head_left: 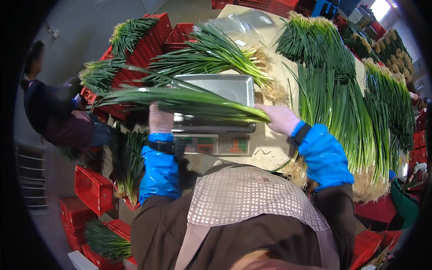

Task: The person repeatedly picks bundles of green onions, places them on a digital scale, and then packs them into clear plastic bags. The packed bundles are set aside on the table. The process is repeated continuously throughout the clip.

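A bunch of green onions (202,104) is held level over the steel pan (225,82) of a weighing scale, its leaves pointing left. My right hand (280,119), in a pale glove, closes round the pale stem end. My left hand (160,120), gloved likewise, is closed under the leafy part, and its fingertips are hidden behind the leaves. The scale's panel (220,145) faces me. Just behind the pan lies a looser pile of green onions (216,54) with roots to the right.
Stacked green onions (335,99) cover the table's (270,141) right side. Clear plastic bags (245,22) lie at the back. Red crates (146,42) stand at the left, some loaded with green onions. Beside them is another person (58,108). More red crates (93,190) sit at lower left.
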Demonstrator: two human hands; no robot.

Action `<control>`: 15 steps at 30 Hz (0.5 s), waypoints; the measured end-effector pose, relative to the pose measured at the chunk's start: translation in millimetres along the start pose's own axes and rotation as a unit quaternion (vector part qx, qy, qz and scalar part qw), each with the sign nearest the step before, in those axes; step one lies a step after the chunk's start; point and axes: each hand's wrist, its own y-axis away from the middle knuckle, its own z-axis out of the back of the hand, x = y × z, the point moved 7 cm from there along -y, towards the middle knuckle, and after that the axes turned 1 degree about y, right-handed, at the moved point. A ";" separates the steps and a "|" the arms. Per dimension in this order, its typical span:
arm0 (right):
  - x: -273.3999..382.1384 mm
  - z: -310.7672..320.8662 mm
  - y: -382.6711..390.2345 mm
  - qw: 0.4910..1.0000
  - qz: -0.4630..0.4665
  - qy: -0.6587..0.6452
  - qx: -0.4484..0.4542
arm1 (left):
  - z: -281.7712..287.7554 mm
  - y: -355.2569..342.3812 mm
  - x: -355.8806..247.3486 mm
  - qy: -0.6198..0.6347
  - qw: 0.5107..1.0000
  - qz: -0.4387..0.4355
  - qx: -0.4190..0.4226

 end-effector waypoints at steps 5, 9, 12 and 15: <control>-20.5 -42.7 -70.3 0.987 -0.025 0.134 0.090 | 94.4 60.5 -132.7 -0.369 0.785 -0.172 -0.467; -31.0 -54.6 -81.4 0.984 -0.015 0.114 0.133 | -49.6 38.2 -85.9 -0.776 0.558 -0.283 -0.082; -29.3 -56.1 -82.8 0.976 -0.015 0.128 0.178 | -100.8 11.9 28.5 -0.880 0.416 -0.104 0.204; -28.2 -48.4 -90.3 0.960 -0.004 0.115 0.255 | -114.4 -7.5 106.8 -0.848 0.362 -0.039 0.386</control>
